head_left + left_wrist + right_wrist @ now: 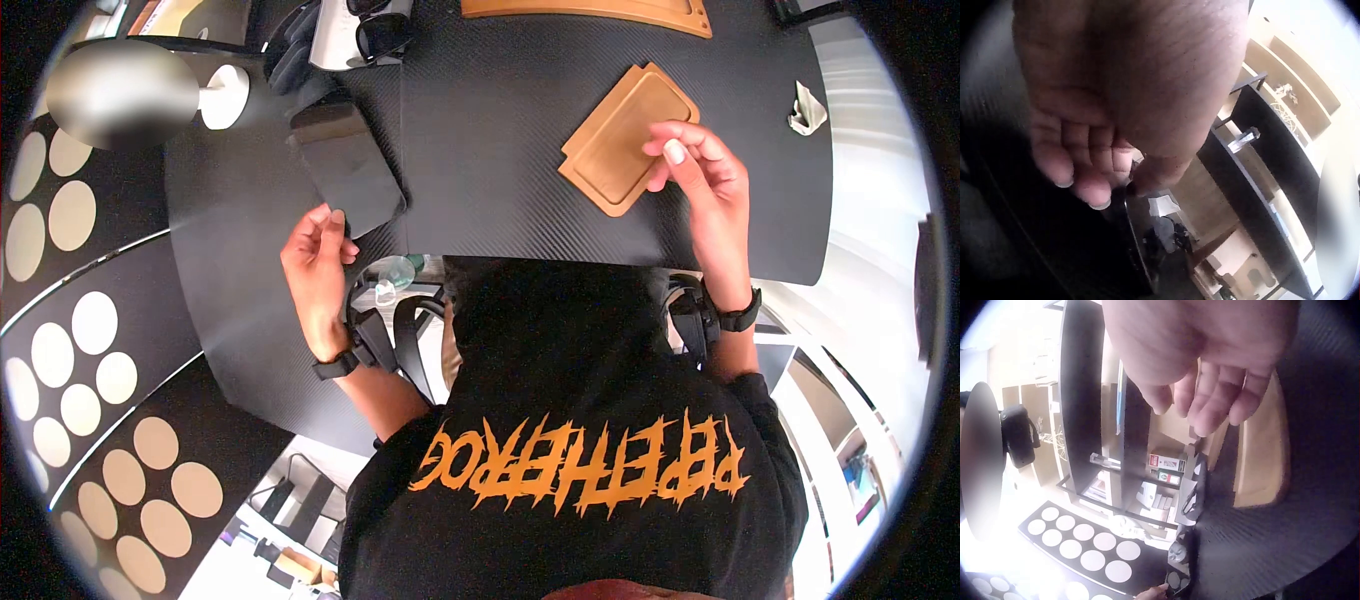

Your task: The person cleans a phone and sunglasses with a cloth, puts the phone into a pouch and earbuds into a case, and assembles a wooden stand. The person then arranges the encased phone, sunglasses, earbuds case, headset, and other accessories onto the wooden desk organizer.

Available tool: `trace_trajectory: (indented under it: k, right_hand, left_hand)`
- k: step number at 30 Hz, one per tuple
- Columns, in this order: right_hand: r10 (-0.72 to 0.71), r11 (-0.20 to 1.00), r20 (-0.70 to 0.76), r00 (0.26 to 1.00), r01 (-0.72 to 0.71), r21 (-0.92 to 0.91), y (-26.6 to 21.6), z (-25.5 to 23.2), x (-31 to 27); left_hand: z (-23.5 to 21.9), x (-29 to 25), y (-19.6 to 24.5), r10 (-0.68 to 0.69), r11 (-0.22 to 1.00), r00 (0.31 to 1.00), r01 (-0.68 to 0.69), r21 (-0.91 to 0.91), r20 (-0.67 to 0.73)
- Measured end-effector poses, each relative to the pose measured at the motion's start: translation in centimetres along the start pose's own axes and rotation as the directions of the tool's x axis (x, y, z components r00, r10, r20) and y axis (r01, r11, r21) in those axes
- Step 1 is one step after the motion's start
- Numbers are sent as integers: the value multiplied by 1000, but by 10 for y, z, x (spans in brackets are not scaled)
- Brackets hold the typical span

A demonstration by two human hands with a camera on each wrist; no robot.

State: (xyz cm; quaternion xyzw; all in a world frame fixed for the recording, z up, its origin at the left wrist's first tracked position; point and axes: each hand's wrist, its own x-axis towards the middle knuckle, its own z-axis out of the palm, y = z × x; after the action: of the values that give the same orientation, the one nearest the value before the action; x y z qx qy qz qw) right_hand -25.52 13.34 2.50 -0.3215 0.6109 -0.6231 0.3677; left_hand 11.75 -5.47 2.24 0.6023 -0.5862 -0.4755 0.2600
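In the head view my left hand (318, 245) pinches the near corner of a black flat rectangular piece (362, 180) between thumb and fingers. The left wrist view shows its thin dark edge (1132, 240) running away from the fingertips. My right hand (708, 180) hovers by the right side of a tan, shallow-rimmed rectangular tray (625, 140) with stepped corners, overlapping it in this view. Its fingers are loosely bent, with nothing seen between them. From the right wrist, the tan tray (1263, 456) shows beyond the fingertips.
A larger tan piece (590, 8) lies at the table's far edge. Sunglasses (384, 35) and a white tray (335, 40) stand at the back left, near a white round-based stand (225, 97). Crumpled grey-white material (806, 110) lies at the far right of the dark table (490, 150).
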Motion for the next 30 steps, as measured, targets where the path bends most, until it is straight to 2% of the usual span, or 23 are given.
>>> trace_trajectory:
  k: [2, 4, 8, 11, 13, 16, 18, 21, 22, 24, 26, 27, 28, 30]
  right_hand:
    - [22, 1000, -38, 999, -22, -2, -2, -3, -3]
    - [37, 999, -44, 998, -37, -6, -2, -6, -6]
    - [42, 998, -76, 996, -45, -35, 1, -11, -3]
    - [12, 999, -76, 997, -15, -46, -3, -10, -3]
    - [10, 998, -63, 998, -13, -54, -5, -16, -3]
    - [0, 998, -67, 998, -4, -66, -5, -20, -2]
    - [18, 998, -98, 995, -24, -60, -5, -24, -3]
    - [21, 999, -94, 995, -24, -26, -9, -27, -6]
    - [18, 1000, -92, 996, -18, 4, -9, -28, -6]
    - [8, 1000, -102, 995, -10, -23, -7, -33, -7]
    - [-7, 1000, -146, 989, 6, -6, -8, -32, -10]
    - [2, 1000, -138, 990, -3, -10, -8, -35, -11]
    - [17, 1000, -132, 991, -19, -14, -9, -39, -13]
    - [60, 996, -167, 984, -69, -47, -14, -41, -20]
  left_hand:
    - [3, -2, 6, 7, 1000, 1000, -7, -20, -10]
    - [4, -3, 14, 16, 999, 1000, -16, 37, -7]
    - [-2, 3, 9, 7, 999, 1000, -8, 34, 15]
    - [-3, 0, 7, 30, 997, 999, -28, -71, 33]
    - [-4, -2, 7, 3, 973, 1000, -2, -231, 2]
    - [-14, -2, -8, 63, 935, 997, -76, -345, -48]
    - [-19, -1, -13, 89, 936, 993, -110, -334, -79]
    - [-16, 1, -16, 79, 985, 972, -109, -131, -220]
    - [-19, 7, -23, 120, 982, 972, -146, -122, -202]
    - [-19, 13, -27, 154, 988, 971, -150, 35, -181]
    - [-14, 14, -20, 178, 984, 963, -173, 42, -201]
    - [-16, 15, -19, 172, 985, 966, -165, 52, -194]
    - [-13, 16, -17, 174, 983, 954, -157, 91, -243]
    - [-15, 18, -11, 154, 972, 962, -107, 209, -224]
